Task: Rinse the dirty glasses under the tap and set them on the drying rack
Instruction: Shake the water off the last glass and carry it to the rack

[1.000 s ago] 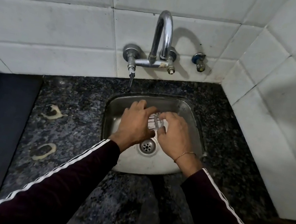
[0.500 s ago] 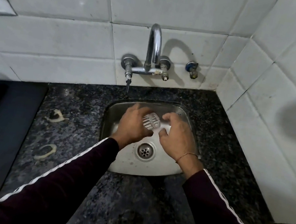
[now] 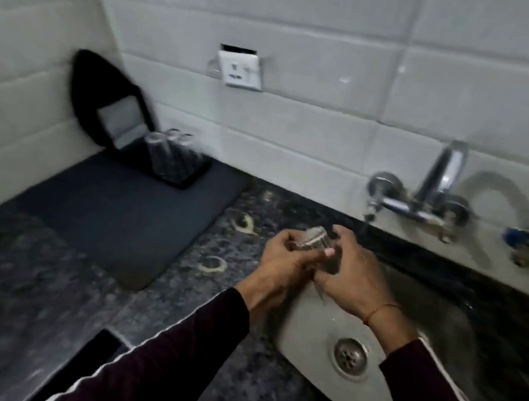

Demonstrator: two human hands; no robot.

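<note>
A small ribbed clear glass (image 3: 314,241) is held between both hands above the left rim of the steel sink (image 3: 311,332). My left hand (image 3: 284,266) grips it from the left and below, and my right hand (image 3: 353,276) closes on it from the right. The chrome tap (image 3: 430,195) is on the wall to the right of the hands. At the far left, a few clear glasses (image 3: 167,157) stand on a black rack (image 3: 158,162) at the back of a dark mat (image 3: 122,212). The picture is blurred by motion.
Dark speckled granite counter (image 3: 32,302) runs left of the sink, with two pale ring marks (image 3: 211,264) near the hands. A white wall socket (image 3: 240,70) sits on the tiled wall. A small blue valve (image 3: 520,241) is right of the tap.
The view has swung left, bringing the mat and rack into sight. Both hands have lifted the glass from over the sink's middle up and leftward to its left rim.
</note>
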